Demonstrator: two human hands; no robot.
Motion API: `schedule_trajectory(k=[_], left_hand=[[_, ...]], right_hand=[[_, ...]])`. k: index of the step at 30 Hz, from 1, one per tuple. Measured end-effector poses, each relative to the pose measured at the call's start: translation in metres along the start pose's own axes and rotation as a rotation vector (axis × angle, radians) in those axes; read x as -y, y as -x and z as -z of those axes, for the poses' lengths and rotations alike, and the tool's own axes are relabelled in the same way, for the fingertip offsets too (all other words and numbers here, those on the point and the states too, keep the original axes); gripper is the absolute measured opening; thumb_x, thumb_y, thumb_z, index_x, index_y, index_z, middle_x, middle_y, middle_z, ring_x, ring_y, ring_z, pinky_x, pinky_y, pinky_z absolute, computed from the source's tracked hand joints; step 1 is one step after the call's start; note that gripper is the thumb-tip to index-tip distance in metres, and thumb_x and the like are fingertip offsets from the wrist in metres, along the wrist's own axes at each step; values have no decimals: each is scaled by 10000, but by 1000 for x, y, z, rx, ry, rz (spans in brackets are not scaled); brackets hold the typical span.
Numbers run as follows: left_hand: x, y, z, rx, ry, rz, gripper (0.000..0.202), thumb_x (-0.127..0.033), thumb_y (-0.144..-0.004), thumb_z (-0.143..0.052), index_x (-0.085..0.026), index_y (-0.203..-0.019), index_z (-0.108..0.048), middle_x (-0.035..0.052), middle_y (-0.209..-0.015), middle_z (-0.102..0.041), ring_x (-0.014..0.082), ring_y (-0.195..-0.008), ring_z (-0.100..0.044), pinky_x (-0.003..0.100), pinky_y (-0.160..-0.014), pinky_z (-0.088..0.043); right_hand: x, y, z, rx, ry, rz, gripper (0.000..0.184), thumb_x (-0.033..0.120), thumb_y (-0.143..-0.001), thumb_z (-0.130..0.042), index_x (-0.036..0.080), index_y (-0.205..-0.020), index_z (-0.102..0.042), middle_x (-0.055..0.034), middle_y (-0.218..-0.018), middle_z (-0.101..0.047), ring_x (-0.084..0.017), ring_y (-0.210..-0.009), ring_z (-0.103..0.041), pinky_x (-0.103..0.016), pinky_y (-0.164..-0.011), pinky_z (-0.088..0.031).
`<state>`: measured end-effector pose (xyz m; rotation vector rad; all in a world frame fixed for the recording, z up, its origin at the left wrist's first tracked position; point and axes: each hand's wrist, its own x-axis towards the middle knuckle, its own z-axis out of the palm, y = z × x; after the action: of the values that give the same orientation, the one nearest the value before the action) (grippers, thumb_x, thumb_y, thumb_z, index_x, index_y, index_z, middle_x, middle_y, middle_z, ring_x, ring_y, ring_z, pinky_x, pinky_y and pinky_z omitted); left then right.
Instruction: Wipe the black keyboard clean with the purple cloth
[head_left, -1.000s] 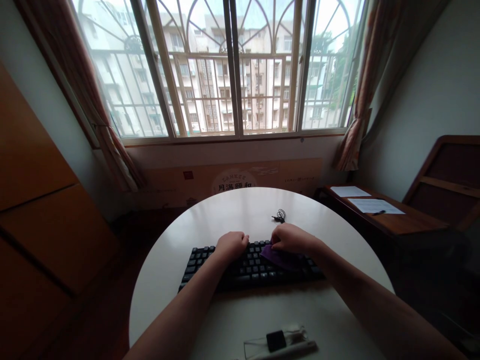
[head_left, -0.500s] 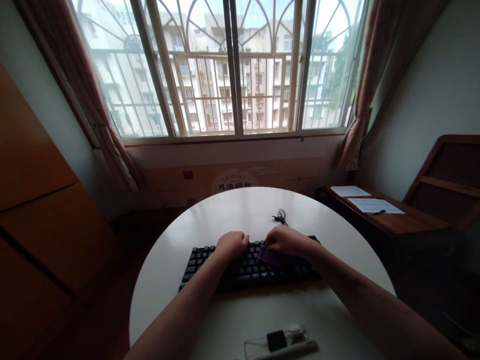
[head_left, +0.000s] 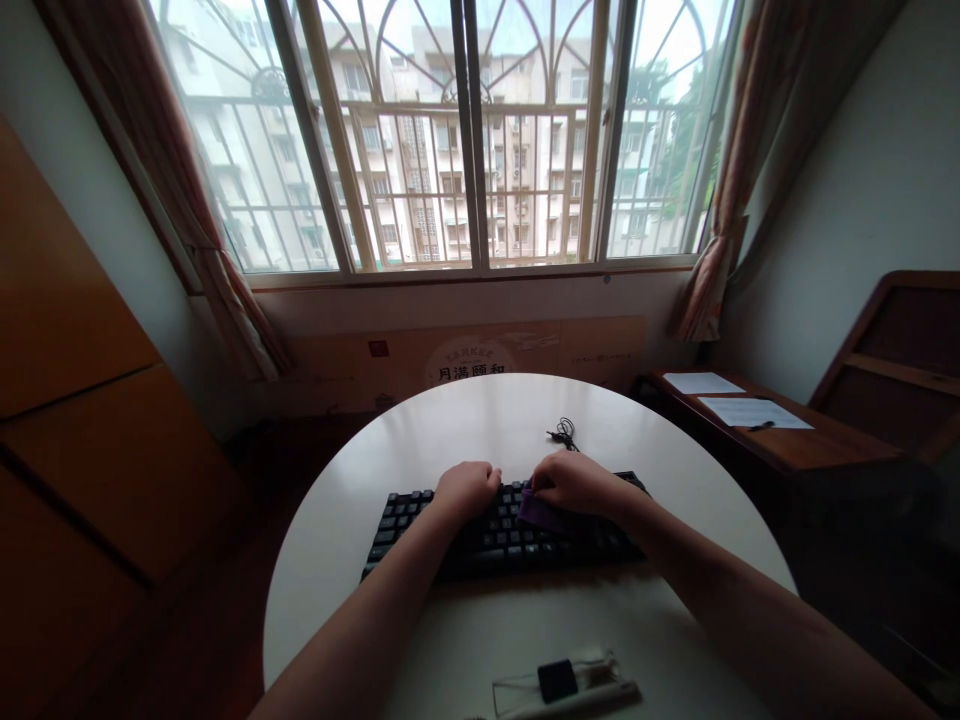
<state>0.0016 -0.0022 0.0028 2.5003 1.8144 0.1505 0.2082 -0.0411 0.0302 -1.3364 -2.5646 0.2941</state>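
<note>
The keyboard (head_left: pixel 501 550) lies below centre on the table (head_left: pixel 465 425). The right hand (head_left: pixel 576 482), right of centre, has its fingers clamped on the cloth (head_left: pixel 536 512) — over the keys. The left hand (head_left: pixel 466 489) curls by its far edge — grip hidden, cannot tell.

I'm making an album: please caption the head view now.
Right hand holding a purple cloth over a black keyboard, left hand at its far edge, on a white table.
</note>
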Motion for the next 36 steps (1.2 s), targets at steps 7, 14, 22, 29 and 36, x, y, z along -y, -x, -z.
schedule_trajectory(k=[7, 14, 22, 29, 36], left_hand=[[2, -1, -2, 0, -1, -6, 482, -475, -888, -276, -216, -847, -680, 89, -923, -691, 243, -862, -616, 326, -721, -452], [2, -1, -1, 8, 5, 7, 464, -457, -887, -288, -210, -834, -677, 89, -922, -692, 241, -872, -616, 320, -724, -452], [4, -2, -4, -4, 2, -4, 472, -462, -889, -280, -213, -842, -678, 87, -920, -689, 239, -865, -614, 315, -719, -451], [2, -1, -1, 14, 10, 7, 474, -464, -889, -281, -208, -853, -678, 92, -942, -691, 234, -875, -611, 315, -735, -447], [1, -1, -1, 16, -5, -6, 487, -463, -889, -263, -208, -856, -677, 94, -943, -686, 243, -877, -609, 330, -734, -449]], right_hand=[[1, 3, 6, 43, 59, -46, 235, 274, -757, -553, 250, -912, -728, -27, -870, -720, -174, -789, -623, -228, -676, -391], [-5, 8, 18, 113, 134, -151, 222, 274, -719, -588, 268, -882, -740, -26, -825, -721, -178, -734, -620, -229, -613, -372], [-12, 8, 18, 122, 93, -128, 226, 276, -709, -584, 249, -871, -739, -17, -800, -719, -161, -703, -610, -223, -595, -363], [-12, 9, 17, 71, 70, -48, 222, 266, -708, -571, 228, -856, -732, -19, -796, -714, -154, -712, -602, -214, -616, -374], [-14, 12, 23, 125, 20, 13, 222, 236, -702, -557, 198, -834, -731, -15, -719, -697, -127, -614, -566, -207, -562, -358]])
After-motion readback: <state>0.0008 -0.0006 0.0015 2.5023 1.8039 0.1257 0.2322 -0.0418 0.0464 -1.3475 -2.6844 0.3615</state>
